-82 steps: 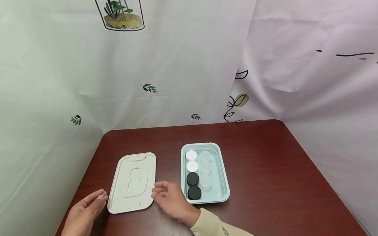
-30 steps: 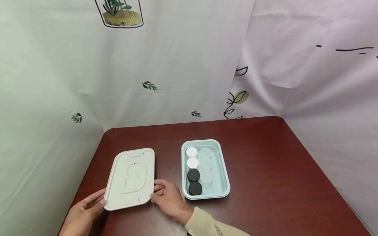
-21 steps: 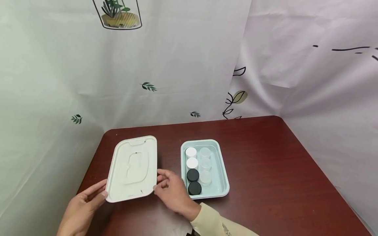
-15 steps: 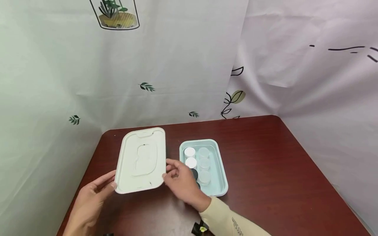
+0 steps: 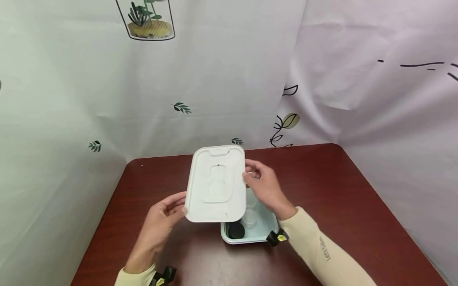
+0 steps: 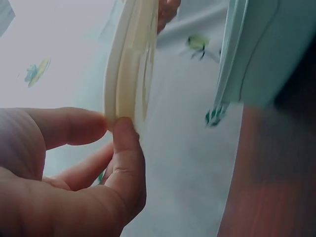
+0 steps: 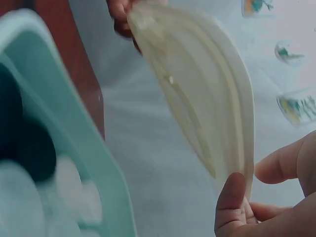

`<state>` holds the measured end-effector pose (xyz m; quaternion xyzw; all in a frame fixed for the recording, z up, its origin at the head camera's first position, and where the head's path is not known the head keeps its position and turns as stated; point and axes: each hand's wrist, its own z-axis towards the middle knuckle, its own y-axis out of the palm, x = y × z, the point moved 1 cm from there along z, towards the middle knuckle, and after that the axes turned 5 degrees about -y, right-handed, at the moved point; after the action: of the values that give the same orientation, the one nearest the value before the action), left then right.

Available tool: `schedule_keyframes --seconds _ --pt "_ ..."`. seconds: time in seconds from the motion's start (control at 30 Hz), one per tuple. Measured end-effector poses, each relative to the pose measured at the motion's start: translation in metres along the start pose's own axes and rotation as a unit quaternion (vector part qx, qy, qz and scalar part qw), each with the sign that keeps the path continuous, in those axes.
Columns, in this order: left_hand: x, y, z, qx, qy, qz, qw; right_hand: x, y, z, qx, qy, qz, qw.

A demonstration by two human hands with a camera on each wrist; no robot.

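Observation:
A white rectangular lid [image 5: 216,184] with rounded corners is held up in both hands, above the table. My left hand [image 5: 161,216] pinches its near left edge; in the left wrist view the thumb and fingers [image 6: 126,143] close on the rim. My right hand [image 5: 266,186] pinches the right edge, seen also at the lid's rim [image 7: 247,123] in the right wrist view. Below and behind the lid lies a pale blue tray [image 5: 262,234]. A black-capped container [image 5: 236,230] and translucent ones [image 5: 249,218] show in it; the lid hides the tray's far left part.
The dark red-brown table [image 5: 322,178] reaches back to a hanging white cloth [image 5: 232,79] printed with leaves. Cloth also walls both sides. A small black wrist camera [image 5: 277,237] sits by the right sleeve.
Both hands reached the lid's edges, then raised it off the table and carried it to the right, partly over the tray. The tray has stayed in place.

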<state>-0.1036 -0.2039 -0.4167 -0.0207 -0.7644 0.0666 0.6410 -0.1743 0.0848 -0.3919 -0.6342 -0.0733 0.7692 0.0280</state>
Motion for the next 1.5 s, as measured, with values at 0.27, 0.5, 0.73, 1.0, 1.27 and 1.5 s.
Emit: schedule_keyframes --seconds 0.27,0.5,0.73,1.0,1.27,1.5 --pt "0.002 0.049 0.01 -0.051 0.018 -0.013 0.9984 0.002 -0.056 0.014 -0.014 0.02 -0.062 0.9978" --pt "0.014 0.076 0.023 -0.054 0.064 0.036 0.9959 -0.011 -0.086 0.018 -0.014 -0.054 -0.181 0.9818" --pt "0.028 0.084 0.024 -0.032 0.093 0.055 0.9937 -0.018 -0.096 0.007 -0.008 -0.063 -0.158 0.9854" --pt "0.038 0.083 0.026 -0.03 0.089 0.019 0.9954 -0.018 -0.095 -0.006 0.007 -0.093 -0.114 0.9891" --pt "0.042 0.084 0.028 -0.045 0.073 -0.047 0.9952 -0.018 -0.09 -0.013 0.027 -0.1 -0.029 0.9942" --pt "0.039 0.088 0.028 -0.041 0.076 -0.05 0.995 -0.008 -0.09 -0.023 0.033 -0.089 0.009 0.9954"
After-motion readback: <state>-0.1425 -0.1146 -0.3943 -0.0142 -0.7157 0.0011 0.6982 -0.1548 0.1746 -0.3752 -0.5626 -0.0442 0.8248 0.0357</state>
